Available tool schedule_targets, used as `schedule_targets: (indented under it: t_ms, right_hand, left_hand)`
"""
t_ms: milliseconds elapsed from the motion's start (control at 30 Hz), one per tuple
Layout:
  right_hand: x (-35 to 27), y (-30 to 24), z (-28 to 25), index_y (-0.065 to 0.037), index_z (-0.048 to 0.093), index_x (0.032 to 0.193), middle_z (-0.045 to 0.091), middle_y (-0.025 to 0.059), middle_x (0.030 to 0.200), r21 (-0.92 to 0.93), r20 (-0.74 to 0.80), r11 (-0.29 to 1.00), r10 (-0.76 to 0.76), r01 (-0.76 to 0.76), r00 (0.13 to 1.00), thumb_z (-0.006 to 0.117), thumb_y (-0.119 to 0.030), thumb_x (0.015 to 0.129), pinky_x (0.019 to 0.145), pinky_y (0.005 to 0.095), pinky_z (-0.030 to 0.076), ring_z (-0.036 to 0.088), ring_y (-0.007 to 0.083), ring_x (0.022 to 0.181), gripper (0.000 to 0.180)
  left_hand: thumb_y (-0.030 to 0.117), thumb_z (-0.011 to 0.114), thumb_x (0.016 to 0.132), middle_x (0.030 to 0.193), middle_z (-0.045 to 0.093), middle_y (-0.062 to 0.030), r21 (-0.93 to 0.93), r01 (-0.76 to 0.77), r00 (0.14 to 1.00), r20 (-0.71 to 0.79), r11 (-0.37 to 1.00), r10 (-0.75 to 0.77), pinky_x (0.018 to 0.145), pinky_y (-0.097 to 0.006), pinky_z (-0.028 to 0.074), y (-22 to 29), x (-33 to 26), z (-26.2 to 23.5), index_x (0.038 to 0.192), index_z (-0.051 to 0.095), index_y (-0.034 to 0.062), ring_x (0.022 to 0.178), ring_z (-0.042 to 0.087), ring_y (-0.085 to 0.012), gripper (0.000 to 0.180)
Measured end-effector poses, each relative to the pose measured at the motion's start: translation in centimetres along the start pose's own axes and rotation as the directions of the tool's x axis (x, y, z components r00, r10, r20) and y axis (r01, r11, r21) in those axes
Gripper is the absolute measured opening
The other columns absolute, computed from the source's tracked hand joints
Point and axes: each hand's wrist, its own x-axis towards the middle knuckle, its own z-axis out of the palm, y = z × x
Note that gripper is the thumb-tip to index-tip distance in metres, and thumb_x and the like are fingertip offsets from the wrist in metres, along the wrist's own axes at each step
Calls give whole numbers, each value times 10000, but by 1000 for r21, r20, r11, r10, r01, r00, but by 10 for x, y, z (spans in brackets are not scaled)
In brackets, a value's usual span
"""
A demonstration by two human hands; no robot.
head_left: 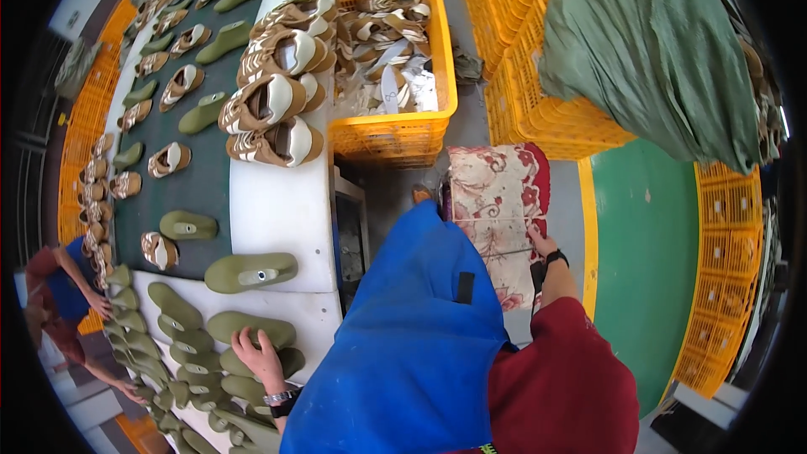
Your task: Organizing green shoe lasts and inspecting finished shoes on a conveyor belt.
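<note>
My left hand (259,357) reaches over the table's near end, fingers curled on a green shoe last (250,328) among several similar ones. One more green last (251,273) lies on its side just beyond. At my right, my right hand (543,244) grips the edge of a floral cloth-covered bundle (492,185), which has a string tied across it. Some of that hand's fingers are hidden. Brown and white sneakers (267,102) stand in a stacked row on the table's white edge.
A dark green belt (202,59) carries shoes and lasts along the table. Beyond stands a yellow crate (391,130) of shoes. Stacked yellow crates (513,92) under a green cloth (647,42) are at the far right. Across the table, a co-worker's hands (101,307) touch lasts.
</note>
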Motion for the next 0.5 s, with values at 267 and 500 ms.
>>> schedule_targets:
  t_ms: [267,500]
  right_hand:
    - [3,81,-16,40,663,931,646,182,897,-80,62,965,255,-249,965,574,-755,588,717,340,465,616,258,860,870]
    - [-14,111,-17,-20,659,918,640,180,864,-19,-39,944,327,-328,944,543,-614,720,693,353,465,617,253,800,636]
  left_hand:
    - [154,612,792,1199,449,-224,47,-42,992,119,998,36,942,-434,351,-1,7,-12,1010,557,-12,1089,437,-381,279]
    - [151,621,761,1126,502,-227,52,-67,963,266,996,51,944,-442,348,1,20,-19,953,587,-31,1068,440,-381,266]
